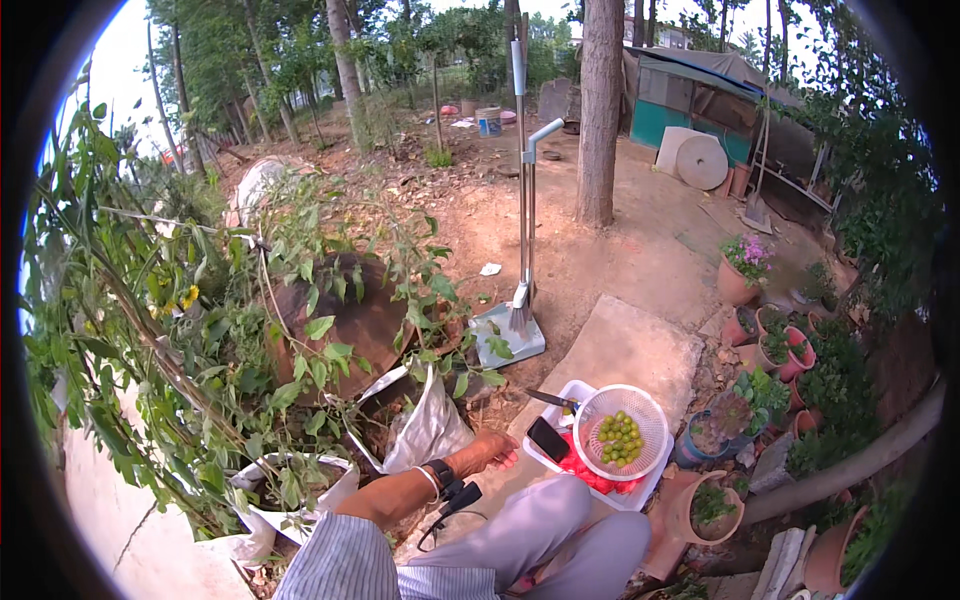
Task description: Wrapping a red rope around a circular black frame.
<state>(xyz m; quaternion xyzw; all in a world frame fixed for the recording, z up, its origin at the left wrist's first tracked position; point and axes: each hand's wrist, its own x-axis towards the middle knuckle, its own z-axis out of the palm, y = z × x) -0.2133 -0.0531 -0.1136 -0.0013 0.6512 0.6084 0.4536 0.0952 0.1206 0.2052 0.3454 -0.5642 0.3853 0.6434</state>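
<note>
My left hand [488, 452] reaches out past my knee, fingers stretched loosely, with nothing visible in them. On that wrist are a dark watch and a white band. The hand is beside a white plastic bag [430, 430] and left of a white tray [652, 492]. In the tray stands a white mesh basket [652, 418] holding small round green fruits [620, 440]. A black phone [546, 438] leans in the tray near a knife [552, 400] lying across its far edge. Red plastic [578, 462] shows under the basket. My right hand is not visible.
A long-handled dustpan [510, 335] and broom [520, 318] stand ahead on the dirt. Potted plants [740, 275] line the right side. Leafy stems [180, 370] crowd the left around a large dark round object [345, 325]. A tree trunk [598, 120] rises beyond.
</note>
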